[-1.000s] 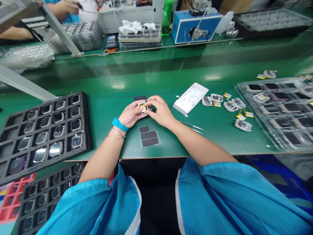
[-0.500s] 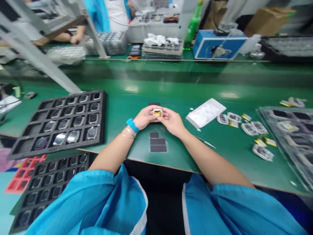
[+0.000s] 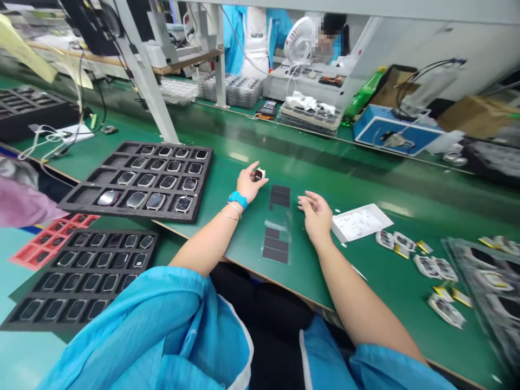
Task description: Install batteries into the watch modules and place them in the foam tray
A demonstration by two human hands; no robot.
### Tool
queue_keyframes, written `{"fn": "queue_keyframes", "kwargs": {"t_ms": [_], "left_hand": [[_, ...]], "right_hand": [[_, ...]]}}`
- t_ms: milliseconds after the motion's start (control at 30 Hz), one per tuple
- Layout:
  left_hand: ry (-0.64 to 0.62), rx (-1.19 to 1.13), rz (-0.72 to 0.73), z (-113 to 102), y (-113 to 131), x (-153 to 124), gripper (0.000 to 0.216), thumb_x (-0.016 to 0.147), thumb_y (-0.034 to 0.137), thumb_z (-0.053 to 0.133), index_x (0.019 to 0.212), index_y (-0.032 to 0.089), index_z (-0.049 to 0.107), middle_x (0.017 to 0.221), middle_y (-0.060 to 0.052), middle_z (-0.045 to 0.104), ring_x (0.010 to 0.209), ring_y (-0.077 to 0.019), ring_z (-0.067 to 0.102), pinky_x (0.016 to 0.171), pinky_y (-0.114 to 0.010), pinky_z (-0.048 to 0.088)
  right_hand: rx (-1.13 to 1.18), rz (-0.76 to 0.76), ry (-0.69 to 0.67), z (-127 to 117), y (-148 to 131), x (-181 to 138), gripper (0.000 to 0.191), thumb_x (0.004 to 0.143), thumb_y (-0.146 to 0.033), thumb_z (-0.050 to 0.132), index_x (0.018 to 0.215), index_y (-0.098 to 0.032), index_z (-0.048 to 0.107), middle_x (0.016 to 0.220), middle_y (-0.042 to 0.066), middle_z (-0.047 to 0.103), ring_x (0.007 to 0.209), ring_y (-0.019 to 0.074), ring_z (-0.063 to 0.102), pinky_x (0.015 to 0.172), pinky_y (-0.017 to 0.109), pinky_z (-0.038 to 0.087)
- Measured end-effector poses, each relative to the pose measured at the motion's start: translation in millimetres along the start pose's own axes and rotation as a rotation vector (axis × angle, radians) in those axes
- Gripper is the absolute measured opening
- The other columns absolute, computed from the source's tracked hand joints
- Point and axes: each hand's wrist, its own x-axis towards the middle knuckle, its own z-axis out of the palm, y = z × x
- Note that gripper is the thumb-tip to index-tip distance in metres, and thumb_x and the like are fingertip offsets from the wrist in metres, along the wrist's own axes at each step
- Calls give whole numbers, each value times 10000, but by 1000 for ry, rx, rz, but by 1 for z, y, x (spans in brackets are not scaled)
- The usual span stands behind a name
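Observation:
My left hand [image 3: 247, 184] grips a small watch case [image 3: 259, 174] between thumb and fingers, above the green bench. The case has a pale rim and a dark centre. My right hand [image 3: 317, 215] is apart from it, fingers loosely extended with nothing visible in them. Between the two hands lies a clear sheet with black rectangular pieces [image 3: 276, 248] on its near part and more black strips [image 3: 280, 196] on its far part. To the left of my left hand is a black foam tray [image 3: 94, 192] holding several watch cases in its slots.
A white tray with tiny bits [image 3: 361, 222] sits right of my right hand. Beyond it are several watch housings [image 3: 433, 267] with yellow battery-like pieces, then a clear plastic tray [image 3: 467, 281]. A second foam tray [image 3: 81, 279] stands lower left. A metal post [image 3: 154, 86] rises behind.
My hands were together around the watch case and have parted. The left hand carries it leftward; the right hand has let go and moved right. The camera view has turned left.

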Motion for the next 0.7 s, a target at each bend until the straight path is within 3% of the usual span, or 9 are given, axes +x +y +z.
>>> {"fn": "queue_keyframes", "kwargs": {"t_ms": [67,167,333,433,533,633,700], "left_hand": [[89,187,118,-2,-3,4,658,600,75,827,1216,191,627,1040,-75,632,988,-225,615,1000,-391,463],[92,280,210,0,-5,4,626,616,51,811,1195,174,610,1065,-99,597,991,-242,598,989,-398,457],[124,237,285,-1,16,-11,568,664,81,807,1182,160,590,1101,-118,590,1015,-249,593,972,-381,464],[197,145,374,-23,40,-32,545,732,183,802,1224,200,566,1136,-112,613,1027,-239,603,913,-352,491],[338,227,512,-82,59,-55,502,755,293,808,1205,235,592,1190,-97,619,1127,-250,581,980,-350,458],[564,461,528,-178,63,-68,417,764,326,797,1140,229,646,1194,-85,622,1174,-256,554,1039,-342,413],[756,625,409,-247,60,-73,421,768,298,784,1149,193,641,1181,-89,624,1153,-260,558,1038,-350,409]], "right_hand": [[-23,-8,19,-1,0,2,436,750,-483,648,1063,-180,623,912,80,741,829,187,702,817,398,601],[-57,-19,15,-2,0,3,413,753,-454,633,1059,-177,625,865,67,734,774,174,689,820,397,592],[-59,11,22,-5,4,5,428,693,-452,658,1017,-174,643,791,50,718,738,192,693,835,442,585],[-63,20,36,-6,9,9,422,671,-448,680,1004,-189,655,757,37,711,708,201,694,840,470,587],[-68,27,21,-6,14,10,401,658,-443,693,978,-204,663,731,30,707,687,209,695,825,477,595],[-69,21,1,-4,14,7,373,668,-442,696,961,-213,668,727,32,705,712,220,701,825,475,597],[-66,18,-4,-2,12,6,365,680,-442,698,962,-212,673,728,34,704,723,222,705,809,467,601]]}}
